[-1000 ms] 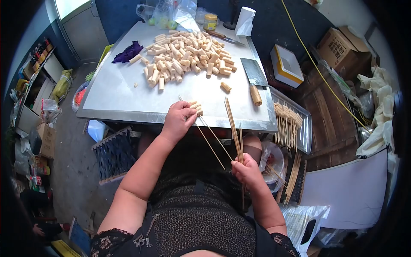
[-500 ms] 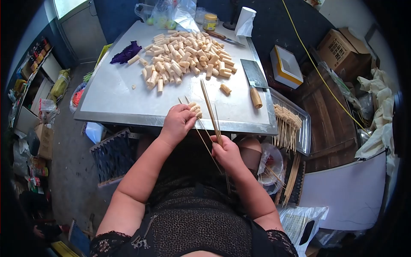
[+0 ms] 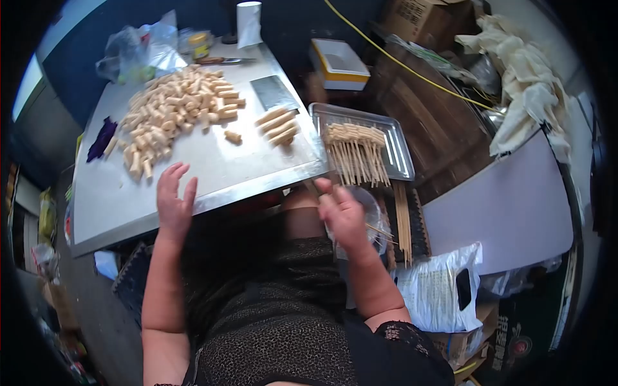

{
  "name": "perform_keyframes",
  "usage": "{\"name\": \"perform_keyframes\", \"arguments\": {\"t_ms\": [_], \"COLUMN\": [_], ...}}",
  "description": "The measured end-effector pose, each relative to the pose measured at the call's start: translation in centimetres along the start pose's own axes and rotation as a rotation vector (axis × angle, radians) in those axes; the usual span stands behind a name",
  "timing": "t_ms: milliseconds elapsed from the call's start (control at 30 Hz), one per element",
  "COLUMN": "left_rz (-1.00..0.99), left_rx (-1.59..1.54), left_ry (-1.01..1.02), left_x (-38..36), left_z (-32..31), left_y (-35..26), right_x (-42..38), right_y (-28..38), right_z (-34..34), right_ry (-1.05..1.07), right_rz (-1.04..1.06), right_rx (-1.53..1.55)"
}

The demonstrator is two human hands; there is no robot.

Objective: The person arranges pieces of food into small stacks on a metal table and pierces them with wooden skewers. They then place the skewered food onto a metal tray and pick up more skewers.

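My left hand (image 3: 174, 201) is open over the table's front edge, fingers apart and nothing in it. My right hand (image 3: 342, 212) is closed around thin wooden skewers (image 3: 313, 187), smeared by motion, at the table's right corner. Up and left of that hand, a group of pale rolls (image 3: 277, 126) side by side overlaps the cleaver's handle in this view. The cleaver's blade (image 3: 273, 93) lies on the metal table (image 3: 235, 170). A heap of pale cut rolls (image 3: 174, 106) covers the table's middle, with one loose roll (image 3: 233, 137) beside it.
Right of the table, a metal tray (image 3: 400, 151) holds skewered rolls (image 3: 356, 138) in rows. Bare skewers (image 3: 403, 222) lie below it, near a plastic-lined tub (image 3: 373, 212). A knife (image 3: 222, 60), a paper roll (image 3: 249, 24) and purple cloth (image 3: 102, 138) are on the table.
The view has swung right. My left hand has let go of the rolls it pinched and opened. My right hand has moved toward the tray side, still closed on skewers; the rolls show above it.
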State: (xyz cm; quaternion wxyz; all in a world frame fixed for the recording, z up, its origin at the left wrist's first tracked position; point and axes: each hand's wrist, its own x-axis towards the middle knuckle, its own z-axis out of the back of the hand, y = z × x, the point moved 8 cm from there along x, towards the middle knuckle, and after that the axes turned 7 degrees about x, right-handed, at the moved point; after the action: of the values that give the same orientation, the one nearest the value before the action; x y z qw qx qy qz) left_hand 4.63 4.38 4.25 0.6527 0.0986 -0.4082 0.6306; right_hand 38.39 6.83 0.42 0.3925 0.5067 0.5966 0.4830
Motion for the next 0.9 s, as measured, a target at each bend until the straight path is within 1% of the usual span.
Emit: {"name": "perform_keyframes", "arguments": {"t_ms": [33, 67, 100, 133, 167, 233, 267, 333, 467, 533, 567, 633, 667, 700, 733, 767, 800, 833, 867, 900], "left_rz": [-0.004, -0.004, 0.000, -0.003, 0.009, 0.020, 0.012, 0.012, 0.010, 0.016, 0.015, 0.004, -0.003, -0.006, 0.001, -0.002, -0.018, -0.043, -0.043, -0.025], "left_rx": [0.039, 0.076, 0.117, 0.113, 0.147, 0.183, 0.205, 0.230, 0.243, 0.228, 0.223, 0.203, 0.206, 0.197, 0.187, 0.167, 0.160, 0.152, 0.123, 0.148], "left_ry": [0.033, 0.079, 0.126, 0.129, 0.160, 0.191, 0.187, 0.184, 0.192, 0.195, 0.184, 0.176, 0.177, 0.130, 0.117, 0.115, 0.126, 0.157, 0.185, 0.170], "left_x": [0.1, 0.1, -0.1, -0.7, -1.4, -1.5, -1.3, -1.2, -1.0, -1.0, -1.0, -1.0, -0.9, -0.9, -0.8, -0.5, -0.5, -0.6, -0.6, -0.4], "left_z": [-0.5, -1.1, -1.8, -2.2, -3.1, -4.0, -4.1, -4.1, -3.8, -3.8, -3.9, -4.0, -3.9, -3.7, -3.3, -3.1, -3.0, -3.2, -3.0, -2.2], "left_y": [0.6, 1.3, 2.0, 2.5, 3.2, 3.4, 2.9, 2.3, 2.0, 2.1, 2.1, 2.2, 2.3, 2.2, 1.9, 1.8, 1.8, 2.3, 2.7, 3.4], "right_x": [0.9, 1.4, 2.5, 4.0, 5.3, 7.6, 9.8, 14.8, 21.0, 22.9, 22.3, 20.6, 20.7, 19.6, 18.8, 17.7, 17.6, 15.6, 14.7, 14.9], "right_y": [0.0, 0.9, 0.1, -1.7, -3.2, -5.5, -8.3, -12.6, -16.5, -18.8, -18.0, -14.3, -14.5, -13.2, -11.7, -10.0, -9.9, -7.2, -6.0, -7.7], "right_z": [3.3, 6.2, 10.1, 13.9, 16.9, 20.6, 22.8, 26.2, 26.1, 26.6, 26.1, 22.7, 23.1, 22.2, 21.7, 21.2, 22.4, 20.8, 20.7, 24.1], "right_ry": [-0.080, -0.176, -0.341, -0.422, -0.476, -0.537, -0.536, -0.526, -0.529, -0.480, -0.469, -0.316, -0.272, -0.252, -0.270, -0.345, -0.329, -0.408, -0.413, -0.417], "right_rz": [0.081, 0.106, 0.089, 0.070, 0.026, -0.012, -0.014, 0.107, 0.122, 0.032, 0.031, 0.045, -0.098, -0.088, -0.136, -0.189, -0.137, -0.216, -0.161, -0.057], "right_rx": [0.054, 0.058, -0.044, -0.047, -0.070, -0.203, -0.203, -0.652, -0.696, -0.746, -0.748, -1.196, -1.227, -1.310, -1.277, -1.296, -1.348, -1.385, -1.369, -1.191]}}
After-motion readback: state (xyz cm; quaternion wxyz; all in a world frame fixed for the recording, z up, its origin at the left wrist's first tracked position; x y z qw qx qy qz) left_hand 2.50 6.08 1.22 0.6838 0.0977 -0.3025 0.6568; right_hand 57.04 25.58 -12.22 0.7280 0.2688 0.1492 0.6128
